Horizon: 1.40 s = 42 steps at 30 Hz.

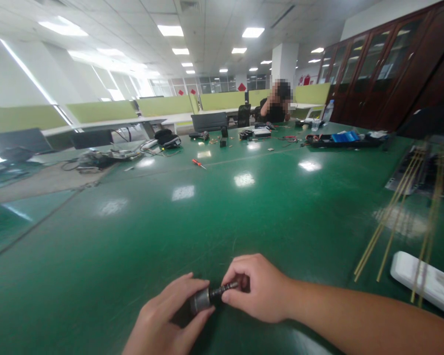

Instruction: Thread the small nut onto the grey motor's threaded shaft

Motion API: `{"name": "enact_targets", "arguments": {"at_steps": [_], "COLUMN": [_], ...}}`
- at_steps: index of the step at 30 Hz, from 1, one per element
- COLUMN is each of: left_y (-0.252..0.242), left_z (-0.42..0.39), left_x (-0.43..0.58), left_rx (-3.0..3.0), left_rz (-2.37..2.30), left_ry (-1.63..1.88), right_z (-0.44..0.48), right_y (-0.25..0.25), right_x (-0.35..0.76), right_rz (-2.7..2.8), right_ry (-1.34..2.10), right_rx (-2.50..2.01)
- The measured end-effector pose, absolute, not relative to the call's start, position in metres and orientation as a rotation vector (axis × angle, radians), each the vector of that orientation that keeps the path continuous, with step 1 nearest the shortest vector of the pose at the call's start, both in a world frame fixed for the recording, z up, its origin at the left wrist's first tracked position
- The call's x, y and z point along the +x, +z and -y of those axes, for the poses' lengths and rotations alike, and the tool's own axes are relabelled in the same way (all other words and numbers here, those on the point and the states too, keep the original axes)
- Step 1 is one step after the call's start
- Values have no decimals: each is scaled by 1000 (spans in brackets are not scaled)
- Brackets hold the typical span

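Observation:
A dark cylindrical metal part [201,301] with a narrower ribbed shaft lies nearly sideways, low in the head view, just over the green table [192,231]. My left hand [170,315] is closed round its thick grey body, thumb below and fingers above. The thin shaft [225,288] points right, and my right hand [257,288] pinches it near its tip between thumb and forefinger. The other fingers of my right hand are curled in.
A red screwdriver [197,162] lies farther back. Thin yellowish rods [388,222] and a white case [425,281] are at the right. Along the far edge are a black tray [318,143], cables and small devices. A person [277,106] sits beyond the table.

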State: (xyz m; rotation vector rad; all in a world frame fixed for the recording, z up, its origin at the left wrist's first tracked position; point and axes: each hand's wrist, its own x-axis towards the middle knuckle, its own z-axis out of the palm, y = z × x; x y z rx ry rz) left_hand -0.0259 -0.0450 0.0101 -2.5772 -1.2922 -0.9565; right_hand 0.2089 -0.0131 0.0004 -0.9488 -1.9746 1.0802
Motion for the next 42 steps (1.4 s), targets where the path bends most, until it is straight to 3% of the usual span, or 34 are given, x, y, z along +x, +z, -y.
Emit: {"name": "enact_targets", "arguments": {"at_steps": [42], "left_y": [12], "left_z": [45], "left_x": [-30], "left_rx": [-2549], "left_rz": [1301], "left_ry": [-963], "right_z": [13], "right_y": [0], "right_x": [209], "right_rz": [1947], "right_ry": [1095], "right_rx": [-961]}}
